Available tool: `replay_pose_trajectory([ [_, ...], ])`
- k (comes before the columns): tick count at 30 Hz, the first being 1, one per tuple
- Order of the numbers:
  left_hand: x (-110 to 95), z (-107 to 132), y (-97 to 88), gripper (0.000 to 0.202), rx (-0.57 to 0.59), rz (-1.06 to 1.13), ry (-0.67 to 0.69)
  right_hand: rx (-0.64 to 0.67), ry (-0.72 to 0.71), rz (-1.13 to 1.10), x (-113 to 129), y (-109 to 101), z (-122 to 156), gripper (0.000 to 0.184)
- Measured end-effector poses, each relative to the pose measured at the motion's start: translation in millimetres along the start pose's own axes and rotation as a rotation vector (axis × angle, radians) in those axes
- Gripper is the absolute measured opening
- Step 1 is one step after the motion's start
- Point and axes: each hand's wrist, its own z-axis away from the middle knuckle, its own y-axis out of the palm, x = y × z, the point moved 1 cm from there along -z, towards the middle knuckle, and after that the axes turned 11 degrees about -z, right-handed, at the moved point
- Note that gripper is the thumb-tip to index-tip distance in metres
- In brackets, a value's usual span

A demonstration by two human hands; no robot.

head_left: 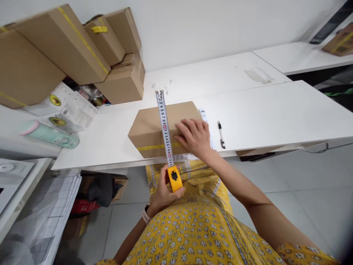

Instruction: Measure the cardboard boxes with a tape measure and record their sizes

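Observation:
My left hand is wrapped round a yellow tape measure just off the table's front edge. Its metal blade is drawn out across the top of a brown cardboard box, with the hooked tip past the box's far side. A yellow stripe runs along the near part of the box. My right hand rests on the right part of the box, fingers bent and spread, just right of the blade. Printed paper shows partly from beneath the box.
A black and clear pen lies right of the box on the white table. Stacked cardboard boxes stand at the back left, near white avocado-printed boxes and a mint-green bottle. A white wall closes the back.

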Motion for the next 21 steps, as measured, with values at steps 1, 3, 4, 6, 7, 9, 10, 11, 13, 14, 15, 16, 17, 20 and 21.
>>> replay_pose_trajectory([
  [1, 1, 2, 0.7, 0.078, 0.003, -0.018, -0.009, -0.023, -0.020, -0.019, 3, 5, 15, 0.039],
  [3, 2, 6, 2.1, 0.079, 0.010, -0.051, -0.023, -0.087, -0.036, -0.104, 5, 8, 37, 0.037],
  [4, 2, 8, 2.6, 0.080, 0.023, -0.072, -0.027, -0.134, -0.011, -0.175, 3, 6, 43, 0.036],
  [6, 2, 9, 3.0, 0.082, 0.078, -0.143, -0.025, -0.267, 0.119, -0.381, -6, -8, 47, 0.036],
  [7, 2, 9, 3.0, 0.084, 0.123, -0.199, -0.018, -0.340, 0.207, -0.509, -12, -19, 46, 0.038],
  [9, 3, 6, 3.2, 0.089, 0.227, -0.339, 0.005, -0.456, 0.364, -0.768, -26, -42, 42, 0.047],
  [10, 4, 5, 3.6, 0.092, 0.282, -0.408, 0.023, -0.491, 0.415, -0.877, -31, -54, 41, 0.051],
  [11, 4, 3, 4.3, 0.094, 0.336, -0.465, 0.048, -0.519, 0.452, -0.960, -35, -65, 40, 0.053],
  [13, 6, 0, 6.3, 0.093, 0.424, -0.532, 0.105, -0.571, 0.499, -1.048, -38, -82, 43, 0.048],
  [14, 6, -1, 7.5, 0.092, 0.454, -0.545, 0.127, -0.601, 0.511, -1.068, -38, -87, 47, 0.043],
  [15, 7, -2, 8.8, 0.092, 0.474, -0.548, 0.139, -0.632, 0.515, -1.087, -35, -91, 52, 0.037],
  [16, 8, -2, 10.0, 0.093, 0.483, -0.543, 0.142, -0.660, 0.511, -1.108, -32, -94, 58, 0.032],
  [17, 10, -2, 11.3, 0.097, 0.479, -0.528, 0.141, -0.676, 0.507, -1.131, -28, -94, 66, 0.029],
  [20, 16, -2, 15.7, 0.108, 0.415, -0.443, 0.157, -0.558, 0.499, -1.160, -10, -86, 92, 0.025],
  [21, 19, -2, 17.5, 0.111, 0.388, -0.413, 0.174, -0.466, 0.492, -1.140, -3, -81, 101, 0.023],
])
